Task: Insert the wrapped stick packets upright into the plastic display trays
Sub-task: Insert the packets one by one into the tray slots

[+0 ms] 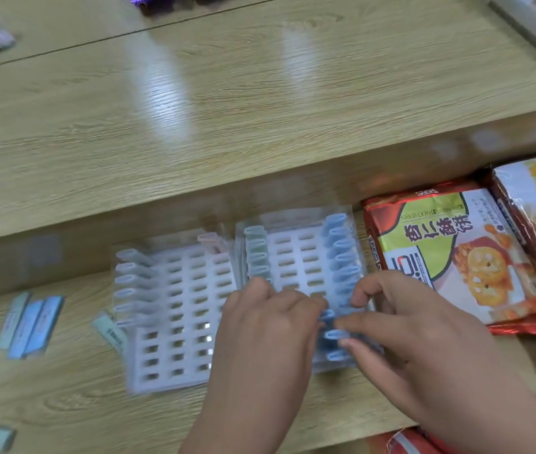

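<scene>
- My right grip (401, 322) is closed to a pinch, with thumb and forefinger curled on the top of a blue packet (334, 334) that stands in the near end of the right tray (293, 257), in its column furthest from the left tray (178, 306)
- My left grip (270, 329) covers the near middle of the right tray, fingers curled and tips up against that same column; the blur keeps me from telling whether it holds anything
- The other blue packets (338, 253) stand upright along that column toward the right tray's far edge, and green packets (257, 257) fill part of its opposite column; the slots between them show bare
- The left tray touches the right tray's side, and pale packets (132, 280) stand in its column furthest from the right tray
- Loose packets (30, 322) lie flat on the table (260, 93), well beyond the left tray; snack bags (450, 257) lie just beside the right tray on its other side
- I judge these packets very light, the film wrapper slick and easily creased, with some stiffness from the stick inside
- I would take each one near its top on the two flat faces, pinch gently and lower it straight, since a tilt could jam it at the slot edge
- The trays look thin and light, so one may slide unless my other grip steadies it
</scene>
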